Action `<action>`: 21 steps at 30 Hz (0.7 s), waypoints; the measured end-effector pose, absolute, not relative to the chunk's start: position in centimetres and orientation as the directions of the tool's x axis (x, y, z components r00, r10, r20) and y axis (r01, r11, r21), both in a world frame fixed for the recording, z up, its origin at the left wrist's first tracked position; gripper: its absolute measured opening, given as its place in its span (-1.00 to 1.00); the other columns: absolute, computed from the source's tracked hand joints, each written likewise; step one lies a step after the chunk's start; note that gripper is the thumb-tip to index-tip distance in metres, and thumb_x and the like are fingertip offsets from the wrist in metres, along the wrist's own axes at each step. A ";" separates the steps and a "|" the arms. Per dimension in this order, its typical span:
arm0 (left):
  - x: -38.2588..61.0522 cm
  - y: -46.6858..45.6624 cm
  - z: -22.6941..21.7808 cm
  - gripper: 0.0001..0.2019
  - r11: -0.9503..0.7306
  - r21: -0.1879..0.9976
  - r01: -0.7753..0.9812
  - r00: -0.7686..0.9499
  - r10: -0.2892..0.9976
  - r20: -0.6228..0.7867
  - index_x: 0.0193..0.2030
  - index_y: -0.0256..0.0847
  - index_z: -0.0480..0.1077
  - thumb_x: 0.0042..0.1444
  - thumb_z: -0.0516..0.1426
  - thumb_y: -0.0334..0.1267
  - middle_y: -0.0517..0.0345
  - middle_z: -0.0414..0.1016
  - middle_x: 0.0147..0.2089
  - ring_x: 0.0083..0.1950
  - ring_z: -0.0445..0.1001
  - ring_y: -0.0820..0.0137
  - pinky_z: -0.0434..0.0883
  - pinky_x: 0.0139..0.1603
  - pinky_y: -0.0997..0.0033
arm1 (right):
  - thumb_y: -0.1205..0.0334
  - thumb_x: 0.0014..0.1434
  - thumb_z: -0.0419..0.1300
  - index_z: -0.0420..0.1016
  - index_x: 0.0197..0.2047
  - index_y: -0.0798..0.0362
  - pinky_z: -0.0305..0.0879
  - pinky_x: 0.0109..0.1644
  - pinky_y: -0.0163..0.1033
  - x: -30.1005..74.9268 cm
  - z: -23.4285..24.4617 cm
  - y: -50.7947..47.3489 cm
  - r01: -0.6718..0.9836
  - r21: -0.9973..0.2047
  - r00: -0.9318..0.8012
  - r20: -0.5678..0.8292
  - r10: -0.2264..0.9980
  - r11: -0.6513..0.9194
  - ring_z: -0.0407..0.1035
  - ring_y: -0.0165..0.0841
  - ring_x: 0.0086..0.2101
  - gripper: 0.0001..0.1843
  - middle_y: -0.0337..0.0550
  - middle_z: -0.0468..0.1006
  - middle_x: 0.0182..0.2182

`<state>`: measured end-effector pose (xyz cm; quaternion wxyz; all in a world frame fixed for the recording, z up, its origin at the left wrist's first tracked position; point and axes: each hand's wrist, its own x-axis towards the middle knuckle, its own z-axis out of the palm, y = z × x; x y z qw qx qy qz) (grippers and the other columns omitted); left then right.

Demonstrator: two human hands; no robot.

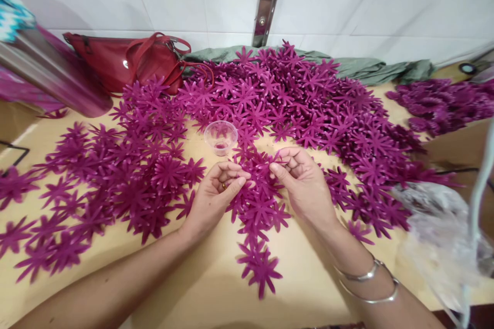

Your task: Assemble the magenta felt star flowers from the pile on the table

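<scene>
2 bare hands meet at the centre of a desk point(200, 277). The left hand point(214, 198) and right hand point(303, 182) have their fingers pinched closed on a purple flower cutout point(259, 167) between them. A clear cup point(221, 136) stands at 12 o'clock. Layered flowers point(154, 180) at 9 o'clock look finished. The many loose cutouts point(309, 97) at 1 o'clock probably remain.

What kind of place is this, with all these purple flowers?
Probably a small craft workshop or home worktable: heaps of flat purple cut-out flowers cover a tan wooden table, with a small clear plastic cup among them and a red handbag behind.
</scene>
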<state>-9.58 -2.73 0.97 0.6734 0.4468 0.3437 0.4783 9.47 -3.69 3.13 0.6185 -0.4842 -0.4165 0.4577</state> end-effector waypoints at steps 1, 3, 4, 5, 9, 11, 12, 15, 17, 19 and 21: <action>-9.6 -2.8 1.1 -0.82 0.137 0.936 -0.325 0.298 0.954 -0.036 -0.07 -0.17 0.49 0.25 0.34 -0.23 0.15 0.65 -0.12 -0.10 0.64 0.42 0.58 0.08 0.38 | 0.20 0.09 0.51 0.53 -0.19 -0.06 0.31 -0.32 -0.37 9.4 3.2 -3.7 -0.155 -0.981 0.230 0.075 0.970 0.113 0.33 -0.47 -0.41 -0.72 -0.34 0.51 -0.38; -9.6 -2.8 1.4 -0.82 0.126 0.944 -0.305 0.289 0.957 -0.034 -0.08 -0.19 0.50 0.26 0.34 -0.21 0.12 0.65 -0.11 -0.10 0.64 0.41 0.58 0.08 0.37 | 0.18 0.11 0.50 0.53 -0.18 -0.06 0.30 -0.32 -0.36 9.4 3.1 -3.8 -0.136 -0.984 0.221 0.080 0.972 0.112 0.33 -0.45 -0.41 -0.73 -0.33 0.50 -0.38; -9.6 -2.9 1.4 -0.83 0.120 0.945 -0.303 0.286 0.958 -0.030 -0.08 -0.19 0.50 0.28 0.33 -0.20 0.09 0.66 -0.08 -0.08 0.65 0.40 0.58 0.11 0.36 | 0.17 0.12 0.49 0.53 -0.18 -0.06 0.29 -0.34 -0.36 9.4 3.0 -3.8 -0.122 -0.986 0.220 0.081 0.972 0.110 0.31 -0.45 -0.41 -0.74 -0.33 0.49 -0.39; -9.6 -2.9 1.5 -0.84 0.115 0.944 -0.309 0.283 0.959 -0.024 -0.07 -0.19 0.50 0.30 0.30 -0.19 0.07 0.65 -0.04 -0.05 0.65 0.38 0.57 0.13 0.34 | 0.17 0.14 0.48 0.53 -0.18 -0.06 0.26 -0.35 -0.35 9.5 2.9 -3.8 -0.106 -0.988 0.221 0.083 0.972 0.108 0.29 -0.45 -0.42 -0.76 -0.34 0.47 -0.40; -9.7 -2.8 1.1 -0.82 0.102 0.931 -0.351 0.279 0.960 0.000 0.04 -0.14 0.49 0.41 0.19 -0.15 0.02 0.60 0.14 0.13 0.62 0.33 0.49 0.27 0.28 | 0.16 0.21 0.42 0.52 -0.18 -0.06 0.23 -0.35 -0.35 9.7 2.4 -3.6 -0.057 -0.991 0.249 0.103 0.963 0.121 0.23 -0.45 -0.43 -0.82 -0.35 0.41 -0.40; -9.6 -2.8 0.9 -0.81 0.094 0.933 -0.346 0.287 0.958 0.010 0.05 -0.14 0.48 0.35 0.25 -0.20 0.04 0.58 0.15 0.18 0.60 0.33 0.47 0.30 0.29 | 0.14 0.24 0.40 0.52 -0.16 -0.05 0.24 -0.32 -0.34 9.9 2.2 -3.5 -0.034 -0.991 0.272 0.112 0.956 0.126 0.24 -0.45 -0.42 -0.83 -0.34 0.40 -0.40; -9.6 -2.8 0.9 -0.78 0.092 0.935 -0.343 0.292 0.956 0.013 0.05 -0.14 0.48 0.30 0.30 -0.25 0.05 0.58 0.14 0.19 0.60 0.34 0.48 0.30 0.30 | 0.13 0.25 0.39 0.53 -0.15 -0.05 0.24 -0.32 -0.33 9.9 2.2 -3.5 -0.021 -0.992 0.284 0.115 0.952 0.126 0.24 -0.44 -0.42 -0.83 -0.34 0.39 -0.40; -9.4 -2.8 1.1 -0.68 0.114 0.934 -0.339 0.310 0.951 -0.004 0.03 -0.14 0.47 0.17 0.38 -0.36 0.08 0.58 0.15 0.19 0.60 0.35 0.52 0.25 0.36 | 0.10 0.27 0.38 0.54 -0.14 -0.04 0.23 -0.34 -0.32 9.9 2.3 -3.5 0.004 -0.993 0.297 0.116 0.948 0.121 0.23 -0.44 -0.44 -0.82 -0.35 0.37 -0.43; -9.4 -2.9 1.3 -0.71 0.134 0.940 -0.314 0.321 0.947 -0.028 0.03 -0.15 0.48 0.19 0.36 -0.36 0.08 0.59 0.14 0.14 0.62 0.39 0.54 0.18 0.41 | 0.10 0.28 0.37 0.54 -0.15 -0.04 0.23 -0.35 -0.32 9.8 2.4 -3.6 0.000 -0.994 0.291 0.107 0.951 0.112 0.22 -0.45 -0.46 -0.84 -0.36 0.36 -0.45; -9.4 -2.9 1.4 -0.74 0.125 0.954 -0.273 0.319 0.947 -0.033 0.02 -0.16 0.51 0.21 0.34 -0.35 0.08 0.61 0.10 0.02 0.63 0.44 0.56 0.08 0.47 | 0.09 0.28 0.37 0.53 -0.17 -0.05 0.24 -0.35 -0.33 9.7 2.5 -3.7 -0.021 -0.995 0.288 0.090 0.953 0.101 0.23 -0.44 -0.46 -0.84 -0.37 0.38 -0.47; -9.5 -2.9 1.4 -0.77 0.101 0.967 -0.234 0.312 0.950 -0.024 0.02 -0.16 0.53 0.23 0.33 -0.33 0.07 0.63 0.08 -0.05 0.62 0.45 0.57 0.00 0.49 | 0.08 0.27 0.38 0.53 -0.18 -0.05 0.24 -0.35 -0.33 9.7 2.6 -3.8 -0.042 -0.995 0.288 0.072 0.955 0.088 0.24 -0.44 -0.46 -0.83 -0.36 0.40 -0.47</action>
